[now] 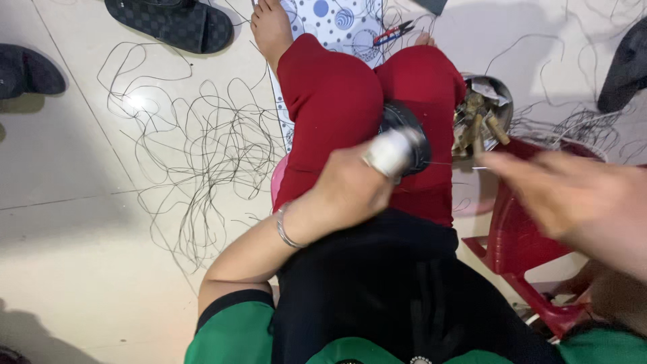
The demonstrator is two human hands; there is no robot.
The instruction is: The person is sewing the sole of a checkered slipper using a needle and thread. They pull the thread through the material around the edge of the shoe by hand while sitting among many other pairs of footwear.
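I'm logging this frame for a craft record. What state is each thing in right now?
Left hand: closed around a dark round piece on the lap, one finger wrapped in white tape.
Right hand: blurred, raised beside the lap; grip unclear.
Thin thread: stretched taut between the hands.
Metal bowl: filled with wooden sticks.
Loose threads: tangled on the floor.
Scissors: lying on the patterned mat.
Red stool: upright.

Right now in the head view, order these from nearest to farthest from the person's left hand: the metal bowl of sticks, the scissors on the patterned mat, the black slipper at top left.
From the left hand:
1. Metal bowl of sticks, up and to the right, beside the red-clad knee.
2. Scissors, straight ahead on the patterned mat.
3. Black slipper, far up-left on the floor.
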